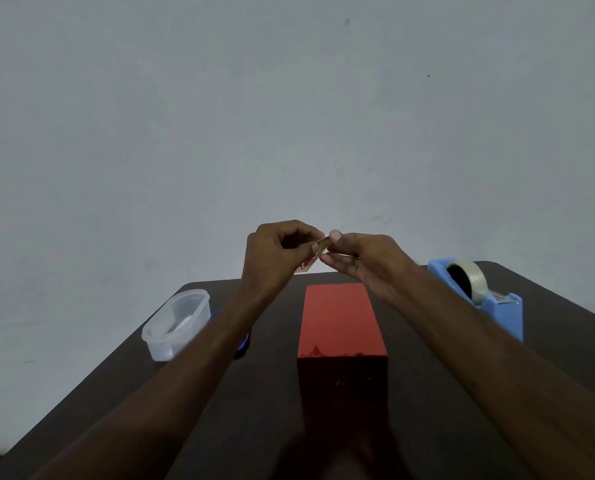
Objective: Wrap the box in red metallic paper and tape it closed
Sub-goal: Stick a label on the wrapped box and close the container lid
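While both hands are raised above the far end of the dark table [427, 427], a small strip of clear tape [312, 257] is held between them, well above the box. The strip is pinched by the thumb and curled fingers of the left hand [275, 252] at its lower left end, and its upper right end is pinched under the thumb of the right hand [361, 259], whose other fingers are stretched out loosely below. Red and pale tints are seen through the strip, but its exact surface cannot be made out. The box [341, 327], already covered in red metallic paper, is stood on the table near the middle, directly below and nearer than the hands; its top face is lit bright red and its near face is in deep shadow. Neither hand is touching it. To the left of the box, at the table's left edge, a translucent plastic container [175, 323] is placed with its opening up; something pale and shiny is seen inside, but it cannot be identified. A blue object [243, 344] is partly hidden behind the left forearm, between the container and the box. At the far right of the table, a blue tape dispenser [496, 306] is set, and a roll of clear tape [469, 278] is seated in it. A plain grey wall [289, 98] is seen behind the table.
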Demonstrator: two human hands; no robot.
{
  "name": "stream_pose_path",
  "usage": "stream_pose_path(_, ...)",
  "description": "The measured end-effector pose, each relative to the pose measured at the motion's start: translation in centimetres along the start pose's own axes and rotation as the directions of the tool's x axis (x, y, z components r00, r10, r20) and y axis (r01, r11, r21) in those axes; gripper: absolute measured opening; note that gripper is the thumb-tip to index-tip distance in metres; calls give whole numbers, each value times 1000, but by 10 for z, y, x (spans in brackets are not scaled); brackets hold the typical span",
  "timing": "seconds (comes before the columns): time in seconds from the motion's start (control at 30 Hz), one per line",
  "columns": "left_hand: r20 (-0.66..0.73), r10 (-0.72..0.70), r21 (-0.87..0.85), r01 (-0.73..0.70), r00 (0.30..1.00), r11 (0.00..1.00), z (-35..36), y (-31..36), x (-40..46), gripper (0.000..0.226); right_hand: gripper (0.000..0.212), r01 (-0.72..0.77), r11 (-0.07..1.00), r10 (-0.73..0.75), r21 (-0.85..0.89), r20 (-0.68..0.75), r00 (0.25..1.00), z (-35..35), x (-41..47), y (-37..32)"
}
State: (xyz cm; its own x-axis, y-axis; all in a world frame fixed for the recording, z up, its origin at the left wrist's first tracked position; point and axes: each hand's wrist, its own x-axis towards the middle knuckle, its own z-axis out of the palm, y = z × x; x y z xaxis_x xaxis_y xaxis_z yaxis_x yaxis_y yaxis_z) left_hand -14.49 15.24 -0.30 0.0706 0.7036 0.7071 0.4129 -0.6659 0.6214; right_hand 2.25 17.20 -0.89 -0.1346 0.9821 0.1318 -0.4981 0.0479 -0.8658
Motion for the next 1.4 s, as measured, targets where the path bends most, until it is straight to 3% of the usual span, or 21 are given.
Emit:
stream_pose_path(0.3, 40, -43, -37, 45, 998, 998, -2, -7, 1, 16, 12, 4, 987, -16, -160, -74, 997, 2, 1, 3)
stream_pose_path(0.63, 146, -138, -105, 154, 980, 982, -7, -7, 3, 9, 17, 93, 946, -107, -311, -28, 994, 0, -1, 6)
stream_pose_path(0.97, 242, -302, -159, 345, 922, 925, -10, -5, 10, 25, 26, 291, 843, -293, -453, 66, 954, -4, 2, 14)
stream_pose_path(1.4, 325, -380, -263, 468, 866, 844, -11, -11, 7, 25, 23, 331, 800, -315, -500, 119, 942, -10, 6, 18)
